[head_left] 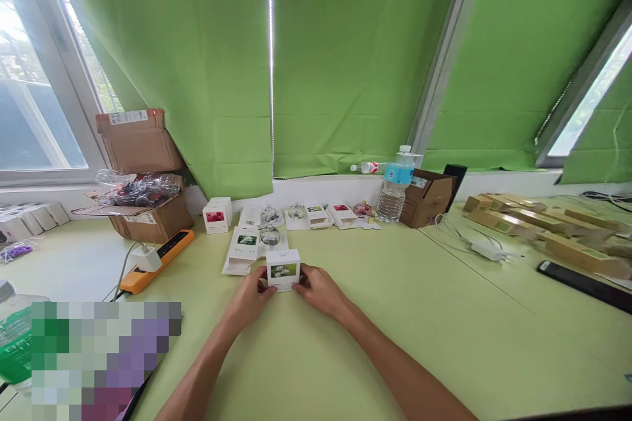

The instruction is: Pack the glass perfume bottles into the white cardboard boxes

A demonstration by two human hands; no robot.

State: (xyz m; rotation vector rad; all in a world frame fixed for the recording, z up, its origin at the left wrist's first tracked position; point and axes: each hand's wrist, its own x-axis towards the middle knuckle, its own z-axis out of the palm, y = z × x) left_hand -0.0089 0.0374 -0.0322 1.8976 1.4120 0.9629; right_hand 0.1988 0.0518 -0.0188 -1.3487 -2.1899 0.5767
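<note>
A small white box (283, 270) with a green-and-white flower picture stands upright on the pale green table (375, 316). My left hand (253, 296) grips its left side, and my right hand (318, 286) grips its right side, fingers curled round the edges. Just behind it on the left lies another white box (243, 250) with a flower picture and its end flap out. Beside that one sits a clear glass ball ornament (270, 237). Farther back are more glass balls (296, 212) and opened flower boxes (318, 216), including one with a red picture (344, 215).
Closed white boxes (216, 216) stand at the back left, near an open cardboard carton (153, 217) and an orange power strip (160, 263). A large water bottle (394, 191) and brown carton (425, 200) stand behind right. Long cardboard boxes (577, 243) and a black phone-like slab (585, 284) lie far right.
</note>
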